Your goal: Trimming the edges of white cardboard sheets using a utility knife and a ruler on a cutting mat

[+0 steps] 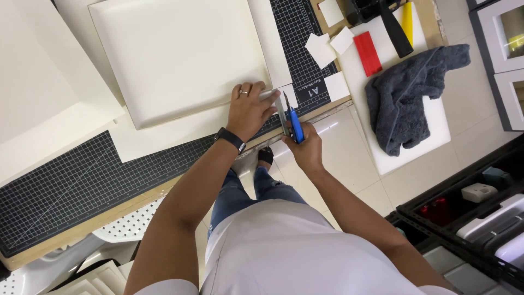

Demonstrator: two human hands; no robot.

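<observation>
While our left hand point(250, 109) presses one white panel point(180, 54) flat, our right hand point(307, 147) grips one blue knife point(295, 123) at the table point(136, 199) edge.

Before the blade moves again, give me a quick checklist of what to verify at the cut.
1. Left hand pressing flat on the cream panel: ok.
2. Right hand gripping the blue utility knife: ok.
3. Blade tip at the panel's corner edge: ok.
4. Left fingertips close to the blade: not ok.
5. Cutting mat beneath the sheet: ok.
6. Blade sharpness and how far it is extended: cannot tell.
</observation>
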